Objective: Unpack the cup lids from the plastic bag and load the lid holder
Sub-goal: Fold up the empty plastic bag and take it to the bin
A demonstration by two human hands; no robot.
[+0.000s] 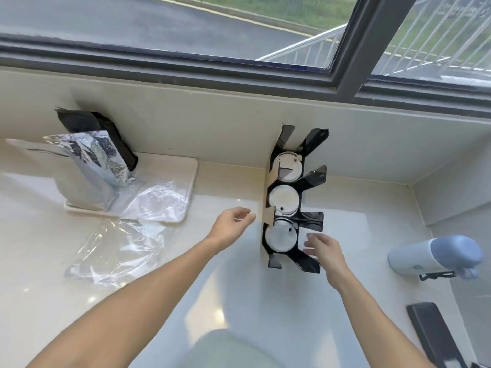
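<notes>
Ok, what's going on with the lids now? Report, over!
Left hand and right hand open, holding nothing. Lid holder shows three stacks of lids. Plastic bag lies flat on the counter. Nothing in the way.

I stand at a café-style drinks counter (239, 301) under a window (186, 27): black lid holder (295, 203), foil bags (93, 158), pale blue flask (435, 254).
</notes>
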